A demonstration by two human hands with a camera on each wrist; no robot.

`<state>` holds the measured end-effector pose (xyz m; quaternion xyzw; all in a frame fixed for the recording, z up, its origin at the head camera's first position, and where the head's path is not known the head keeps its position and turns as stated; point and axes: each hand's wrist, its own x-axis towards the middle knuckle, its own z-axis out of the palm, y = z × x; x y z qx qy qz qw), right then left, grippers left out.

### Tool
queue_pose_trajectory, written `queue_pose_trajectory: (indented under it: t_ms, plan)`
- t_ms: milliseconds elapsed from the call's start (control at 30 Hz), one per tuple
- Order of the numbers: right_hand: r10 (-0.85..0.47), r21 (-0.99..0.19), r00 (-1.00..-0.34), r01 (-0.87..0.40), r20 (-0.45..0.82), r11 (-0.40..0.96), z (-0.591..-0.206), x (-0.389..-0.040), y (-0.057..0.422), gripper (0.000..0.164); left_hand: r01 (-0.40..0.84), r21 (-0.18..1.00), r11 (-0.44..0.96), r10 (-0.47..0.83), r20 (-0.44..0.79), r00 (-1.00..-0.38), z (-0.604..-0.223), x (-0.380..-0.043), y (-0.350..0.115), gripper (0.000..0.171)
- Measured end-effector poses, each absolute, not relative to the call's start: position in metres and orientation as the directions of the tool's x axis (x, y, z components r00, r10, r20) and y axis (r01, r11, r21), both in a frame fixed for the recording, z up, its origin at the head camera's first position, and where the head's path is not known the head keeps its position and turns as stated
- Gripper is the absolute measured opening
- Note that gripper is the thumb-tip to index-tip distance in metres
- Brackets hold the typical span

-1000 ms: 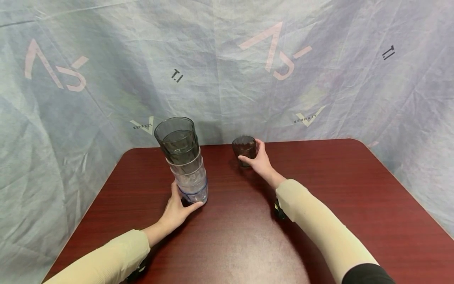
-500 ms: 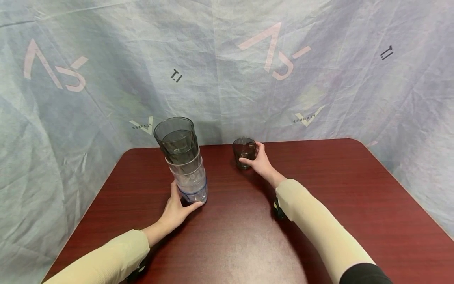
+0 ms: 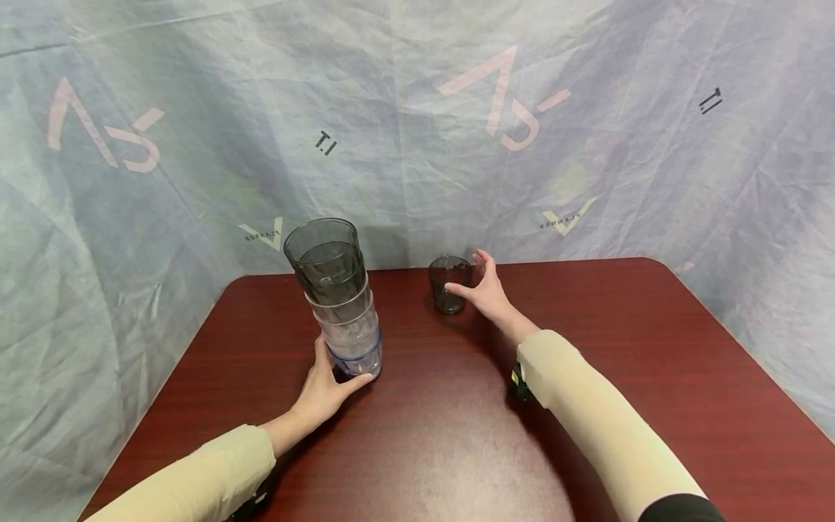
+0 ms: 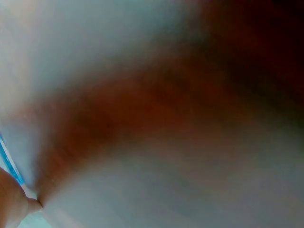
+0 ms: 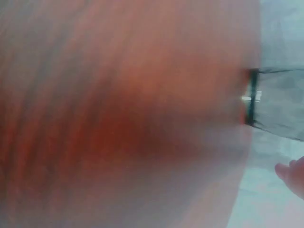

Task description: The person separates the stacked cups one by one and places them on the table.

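Observation:
A tall stack of nested tumblers (image 3: 339, 297) stands left of centre, smoky grey ones at the top, clear ones below and a blue-rimmed one near the bottom. My left hand (image 3: 321, 388) grips the base of this stack, thumb on the near side and fingers behind. A single smoky grey tumbler (image 3: 449, 284) stands upright near the table's back edge. Beside it, my right hand (image 3: 485, 293) is spread, its thumb in front of the glass and its fingers away from the right side. In the right wrist view a gap shows between the fingertips (image 5: 282, 172) and the tumbler (image 5: 278, 102).
The dark red wooden table (image 3: 430, 457) has rounded back corners. A pale printed cloth (image 3: 404, 145) hangs right behind it and along both sides. The left wrist view is mostly blurred, with a thumb (image 4: 12, 202) and a blue rim (image 4: 9, 159) at its left edge.
The right hand set the smoky tumbler down at the back of the table, then spread its fingers and moved slightly right, off the glass. The left hand and the stack stayed in place.

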<state>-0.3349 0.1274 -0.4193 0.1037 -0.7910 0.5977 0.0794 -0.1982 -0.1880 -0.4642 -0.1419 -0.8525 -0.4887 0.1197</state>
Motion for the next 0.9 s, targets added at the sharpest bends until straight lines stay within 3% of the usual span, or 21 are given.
queue_pose_trajectory:
  t_ms: [233, 533, 800, 900]
  plan:
    - [-0.111, -0.921, -0.94, -0.338, 0.322, 0.192, -0.388, -0.324, 0.128, 0.092, 0.361, 0.8, 0.48, 0.125, 0.345, -0.93, -0.465, -0.198, -0.188, 0.106]
    - [-0.233, -0.889, -0.864, -0.457, 0.447, -0.012, -0.336, -0.304, 0.11, 0.087, 0.353, 0.804, 0.478, 0.12, 0.338, -0.933, -0.465, -0.198, -0.188, 0.106]
    - [-0.27, -0.804, -0.759, -0.578, 0.593, -0.142, -0.298, -0.285, 0.089, 0.114, 0.358, 0.8, 0.482, 0.123, 0.343, -0.931, -0.465, -0.197, -0.188, 0.107]
    - [-0.279, -0.782, -0.732, -0.602, 0.621, -0.163, -0.29, -0.284, 0.081, 0.111, 0.359, 0.796, 0.488, 0.12, 0.346, -0.93, -0.464, -0.198, -0.188, 0.107]
